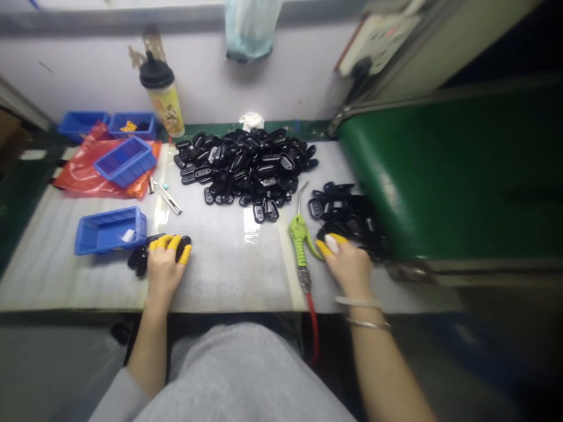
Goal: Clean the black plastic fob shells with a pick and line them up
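Observation:
My left hand (166,264), with yellow finger cots, is closed on a black key fob case (183,248) at the front left. More black cases (139,259) lie beside and partly under that hand. On the right, my right hand (349,266), also in yellow finger cots, is closed on a small white piece (332,243), perhaps a cloth; its fingers hide part of it. That hand is beside a pile of black cases (352,217). A green air blow gun (299,240) on a red hose lies just left of it. The largest heap of key fob cases (246,161) spreads across the back middle.
A blue bin (90,234) stands by my left hand; another (127,161) rests on a red plastic bag (81,176). A utility knife (169,199) lies near them. Behind are a tumbler (165,102) and a crumpled tissue (252,121). A green surface (461,176) borders the right.

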Tool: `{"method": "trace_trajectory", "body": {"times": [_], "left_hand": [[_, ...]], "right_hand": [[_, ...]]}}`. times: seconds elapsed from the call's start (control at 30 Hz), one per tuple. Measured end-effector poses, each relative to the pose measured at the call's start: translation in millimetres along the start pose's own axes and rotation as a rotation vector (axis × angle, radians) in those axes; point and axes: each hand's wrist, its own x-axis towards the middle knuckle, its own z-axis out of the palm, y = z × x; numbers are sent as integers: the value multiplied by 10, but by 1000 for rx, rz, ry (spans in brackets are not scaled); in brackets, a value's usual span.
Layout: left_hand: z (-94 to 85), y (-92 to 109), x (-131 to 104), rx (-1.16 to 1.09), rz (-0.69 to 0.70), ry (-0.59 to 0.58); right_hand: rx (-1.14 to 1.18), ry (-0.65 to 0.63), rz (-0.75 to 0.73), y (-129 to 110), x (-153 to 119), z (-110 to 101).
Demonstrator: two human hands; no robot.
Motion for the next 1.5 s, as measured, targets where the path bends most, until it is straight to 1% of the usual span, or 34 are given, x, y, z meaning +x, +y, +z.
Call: {"method": "trace_trajectory", "body": {"times": [0.17,0.23,0.27,0.33,0.37,0.4,0.43,0.47,0.5,0.57,0.6,0.63,0.67,0.7,0.73,0.77,0.8,0.83,0.87,0.9,0.93,0.97,1.0,1.03,1.1,1.13,1.17,1.23,1.33,1.4,1.5], "left_hand": [[25,32,42,10,39,-127],[14,12,46,0,67,-168],[3,-9,43,5,80,-179],[-19,-67,33,35,74,-171],[-27,-94,28,51,55,-156],[-32,-111,25,62,29,-143],[-38,-109,24,63,-1,-135],[-46,-82,25,52,-30,-132],[-60,-26,27,21,-53,-130],[-110,173,23,-146,-72,-138],[-145,304,16,-299,-63,-177],[-181,446,4,-496,-40,-257],[-214,589,-12,-723,-6,-401],[-238,722,-31,-948,39,-595],[-250,840,-53,-1138,79,-802],[-247,938,-76,-1277,99,-992],[-230,1014,-99,-1364,87,-1136],[-200,1070,-122,-1407,39,-1220],[-162,1108,-143,-1421,-39,-1252],[-119,1132,-163,-1420,-134,-1246],[-77,1147,-180,-1410,-228,-1218],[-38,1155,-194,-1393,-311,-1164],[-4,1161,-206,-1372,-378,-1094],[24,1165,-217,-1349,-421,-1013],[62,1172,-238,-1308,-438,-842],[76,1176,-250,-1296,-419,-779],[89,1179,-264,-1291,-392,-739],[112,1182,-293,-1299,-352,-712],[144,1176,-328,-1302,-356,-705],[156,1170,-334,-1288,-362,-701],[156,1163,-323,-1286,-346,-720]], "right_hand": [[-22,-3,16,-116,54,35],[19,26,15,-160,60,19],[74,59,15,-176,50,-4],[254,162,25,-202,-13,-84],[381,211,40,-218,-70,-137],[538,234,62,-239,-144,-193],[725,213,89,-268,-233,-249],[932,146,117,-305,-331,-299],[1146,30,135,-348,-432,-338],[1492,-297,102,-445,-618,-379],[1587,-472,49,-494,-691,-381],[1627,-640,-20,-540,-745,-372],[1620,-797,-98,-582,-778,-357],[1581,-940,-186,-620,-793,-339],[1525,-1056,-278,-655,-791,-320],[1463,-1131,-370,-685,-779,-306],[1397,-1155,-452,-711,-761,-296],[1325,-1108,-512,-732,-743,-294],[1238,-998,-544,-747,-729,-300],[1133,-853,-545,-755,-723,-314],[1013,-706,-527,-756,-725,-334],[888,-586,-516,-751,-736,-360],[773,-502,-526,-741,-754,-390],[673,-452,-565,-728,-777,-422],[513,-397,-718,-701,-826,-486],[443,-368,-802,-690,-849,-515],[377,-333,-869,-681,-869,-541],[265,-254,-949,-673,-901,-584],[158,-135,-984,-685,-928,-625],[112,-108,-999,-703,-938,-640],[77,-100,-1004,-733,-948,-655]]}}
